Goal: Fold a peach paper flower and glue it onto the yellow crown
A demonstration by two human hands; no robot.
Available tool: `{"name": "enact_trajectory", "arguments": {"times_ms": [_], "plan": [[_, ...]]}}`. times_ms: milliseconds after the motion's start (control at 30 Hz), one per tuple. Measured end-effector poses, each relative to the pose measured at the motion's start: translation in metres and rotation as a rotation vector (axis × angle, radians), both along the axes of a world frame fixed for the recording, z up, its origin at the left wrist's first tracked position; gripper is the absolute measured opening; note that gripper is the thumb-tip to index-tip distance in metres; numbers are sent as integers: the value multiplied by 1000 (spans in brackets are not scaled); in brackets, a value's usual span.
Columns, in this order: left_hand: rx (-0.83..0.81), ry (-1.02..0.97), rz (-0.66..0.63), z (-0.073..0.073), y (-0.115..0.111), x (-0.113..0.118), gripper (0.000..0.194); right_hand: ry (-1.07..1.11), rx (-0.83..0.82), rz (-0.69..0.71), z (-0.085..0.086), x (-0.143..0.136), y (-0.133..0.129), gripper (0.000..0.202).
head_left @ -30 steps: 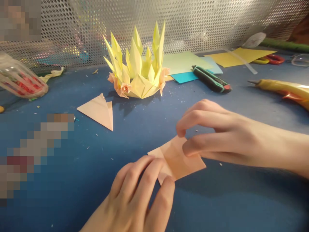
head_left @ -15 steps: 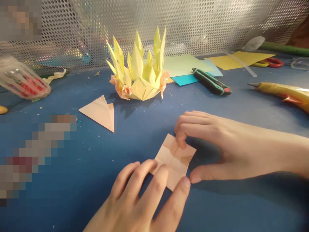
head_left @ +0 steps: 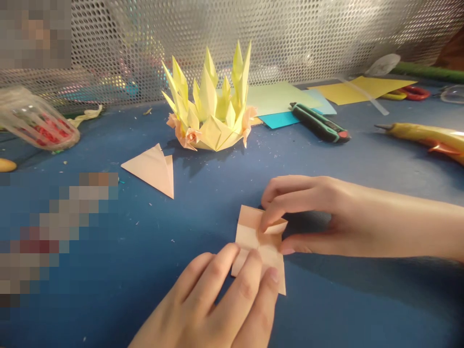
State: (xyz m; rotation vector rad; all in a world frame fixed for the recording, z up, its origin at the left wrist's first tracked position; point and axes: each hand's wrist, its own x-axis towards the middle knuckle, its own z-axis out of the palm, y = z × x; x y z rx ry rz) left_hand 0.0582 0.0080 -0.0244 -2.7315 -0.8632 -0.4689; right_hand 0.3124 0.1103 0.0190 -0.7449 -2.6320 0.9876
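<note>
A small creased square of pale pink paper [head_left: 250,235] lies on the blue table between my hands. My left hand [head_left: 221,295] rests on its near side, fingers apart, fingertips on the paper. From the right, my right hand [head_left: 308,212] touches the far part with its index finger, while the thumb is at the right edge; the fingers are curved and apart. Further back on the left lies a folded pink paper triangle [head_left: 150,169]. A yellow folded-paper crown [head_left: 215,121] with orange paper roses stands behind.
A clear jar [head_left: 47,125] with red bits lies at the left. Coloured sheets [head_left: 362,89], a green-black cutter [head_left: 321,124], red-handled scissors [head_left: 416,92] and a yellow tool [head_left: 420,133] are at the back right. A perforated metal screen [head_left: 290,38] stands behind.
The pink square has turned slightly on the table. My right thumb has moved up along its right edge, and my left fingers have shifted a little to the right.
</note>
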Motion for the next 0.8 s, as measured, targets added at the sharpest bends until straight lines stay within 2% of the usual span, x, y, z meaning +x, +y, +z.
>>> {"name": "enact_trajectory", "arguments": {"times_ms": [167,333,533,800], "plan": [[56,-27,-74,-2,2,1,47,51,68,57,1,1,0,15],[7,-3,-45,-2,2,0,47,-34,272,149,8,3,-3,26],[35,54,-54,-2,1,-1,49,-48,409,185,10,3,-7,33],[63,83,-73,-4,1,-2,51,-53,412,200,10,4,-8,30]]}}
